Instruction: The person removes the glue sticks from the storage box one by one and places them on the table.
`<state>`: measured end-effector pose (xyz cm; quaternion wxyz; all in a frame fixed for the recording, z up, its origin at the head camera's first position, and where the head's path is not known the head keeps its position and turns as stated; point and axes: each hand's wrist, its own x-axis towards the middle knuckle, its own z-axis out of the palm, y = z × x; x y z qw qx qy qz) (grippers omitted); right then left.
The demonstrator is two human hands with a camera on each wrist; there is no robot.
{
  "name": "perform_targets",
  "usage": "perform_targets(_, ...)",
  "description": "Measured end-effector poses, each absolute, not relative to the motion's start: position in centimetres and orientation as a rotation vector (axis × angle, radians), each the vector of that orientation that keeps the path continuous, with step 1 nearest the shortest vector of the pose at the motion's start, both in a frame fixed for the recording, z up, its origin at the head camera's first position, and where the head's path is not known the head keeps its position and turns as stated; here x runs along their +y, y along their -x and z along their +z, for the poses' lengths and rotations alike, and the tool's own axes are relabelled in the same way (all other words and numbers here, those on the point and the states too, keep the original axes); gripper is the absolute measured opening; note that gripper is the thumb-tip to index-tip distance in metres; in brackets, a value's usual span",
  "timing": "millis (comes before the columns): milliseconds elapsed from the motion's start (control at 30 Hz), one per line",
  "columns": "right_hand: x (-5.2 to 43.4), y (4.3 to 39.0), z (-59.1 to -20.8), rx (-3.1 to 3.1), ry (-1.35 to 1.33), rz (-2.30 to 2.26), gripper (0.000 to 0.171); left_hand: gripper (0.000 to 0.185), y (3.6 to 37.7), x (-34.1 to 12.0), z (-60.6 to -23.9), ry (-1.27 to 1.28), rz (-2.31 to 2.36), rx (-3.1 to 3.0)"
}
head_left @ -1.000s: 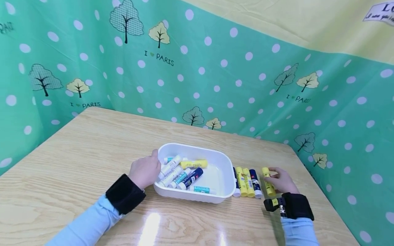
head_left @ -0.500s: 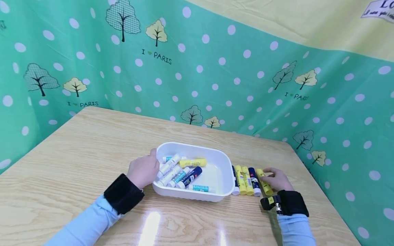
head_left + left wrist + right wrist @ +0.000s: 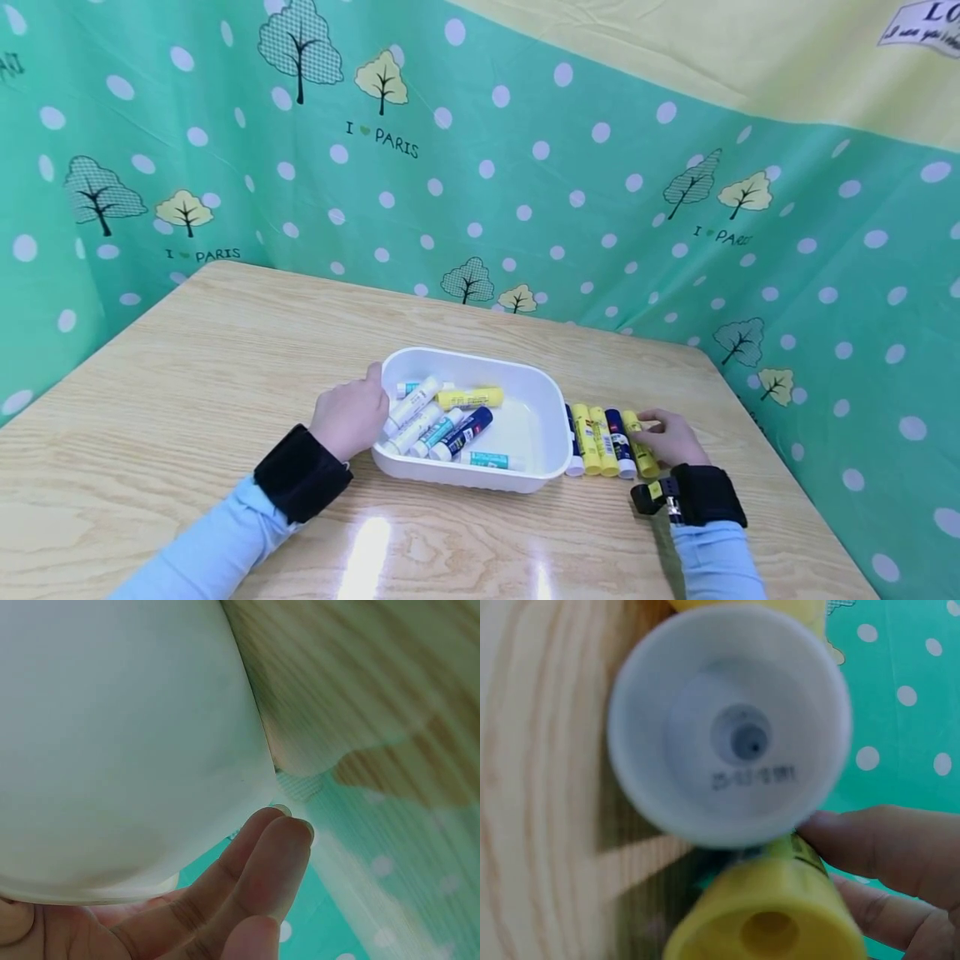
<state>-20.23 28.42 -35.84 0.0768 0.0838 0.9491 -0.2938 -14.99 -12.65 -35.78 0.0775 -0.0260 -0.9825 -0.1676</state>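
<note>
A white plastic basin [image 3: 528,379] holds several white, navy and yellow glue sticks lying loosely. My left hand [image 3: 350,417] grips its left rim; in the left wrist view, fingers [image 3: 274,862] lie along its outer wall [image 3: 135,750]. Right of the basin, glue sticks lie side by side in a row on the table. My right hand [image 3: 672,437] holds a yellow glue stick [image 3: 643,454] at the row's right end, against a navy glue stick [image 3: 619,442]. In the right wrist view, the navy stick's white base [image 3: 727,727] sits beside the yellow stick's end [image 3: 765,922].
Two yellow glue sticks [image 3: 586,437] and another navy one [image 3: 574,446] fill the row up to the basin's right side. The wooden table [image 3: 247,350] reaches back to a green dotted curtain [image 3: 487,208], which also hangs along the right side.
The right hand has moved left with the yellow glue stick, from apart to up against the row, and the stick has straightened since half a second ago. The left hand keeps its place.
</note>
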Motion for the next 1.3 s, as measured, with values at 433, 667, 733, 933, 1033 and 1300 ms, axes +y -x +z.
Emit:
perform_targets(433,27.8,20.2,-35.7,2.833,-0.269,-0.857,0.048,0.035,15.1,-12.7,-35.7,0.073,-0.508,-2.958)
perform_targets(667,27.6,20.2,-35.9,2.833,-0.270,-0.876,0.043,0.036,15.0,-12.6,-35.6,0.078,-0.511,-2.951)
perform_targets(733,27.6,20.2,-35.9,2.826,-0.269,-0.879,0.042,0.037,15.0,-12.6,-35.6,0.080,-0.510,-2.953)
perform_targets(933,27.6,20.4,-35.8,2.773,-0.248,-0.919,0.054,0.037,15.0,-12.7,-35.7,0.081,-0.509,-2.951)
perform_targets(1033,27.5,20.3,-35.5,2.728,-0.290,-0.927,0.065,0.036,15.0,-12.7,-35.7,0.078,-0.509,-2.953)
perform_targets(1300,27.3,20.3,-35.1,2.694,-0.328,-0.901,0.089,0.036,15.2,-12.7,-35.8,0.075,-0.512,-2.950)
